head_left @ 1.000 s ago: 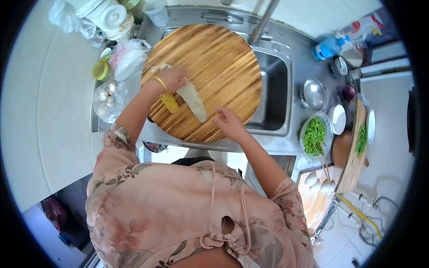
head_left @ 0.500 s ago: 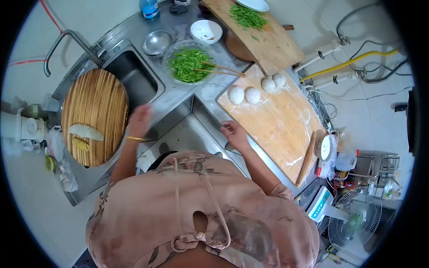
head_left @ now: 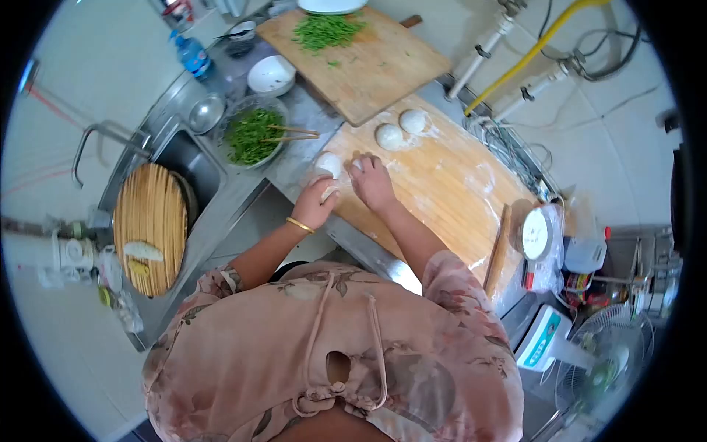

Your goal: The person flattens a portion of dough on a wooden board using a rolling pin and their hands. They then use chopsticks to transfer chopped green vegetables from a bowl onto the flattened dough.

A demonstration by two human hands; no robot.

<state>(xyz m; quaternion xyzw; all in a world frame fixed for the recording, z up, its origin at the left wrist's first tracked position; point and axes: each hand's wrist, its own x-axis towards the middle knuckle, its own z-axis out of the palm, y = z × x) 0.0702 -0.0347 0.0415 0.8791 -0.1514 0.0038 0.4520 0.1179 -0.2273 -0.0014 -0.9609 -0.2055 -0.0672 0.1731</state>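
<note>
My left hand (head_left: pixel 315 205), with a gold bangle at the wrist, is at the near left corner of a floured wooden board (head_left: pixel 449 195). Its curled fingers press on the near side of a white dough ball (head_left: pixel 328 163); a pale patch shows at the thumb, and I cannot tell what it is. Beside it, my right hand (head_left: pixel 373 184) has its fingers around a second dough ball (head_left: pixel 359 163), mostly hidden under them. Two more dough balls, one (head_left: pixel 389 136) nearer and one (head_left: pixel 412 121) farther, lie at the back of the board.
A rolling pin (head_left: pixel 498 249) lies along the board's right side, near a container of white powder (head_left: pixel 536 234). Chopped greens fill a bowl (head_left: pixel 283 147) with chopsticks. Another cutting board (head_left: pixel 390 70) holds more greens. A round wooden board (head_left: pixel 158 214) partly covers the sink at left.
Both hands have come from beside the counter's open corner onto the board, reaching the two front dough balls. These balls have shifted slightly towards me. My view has turned to the right.
</note>
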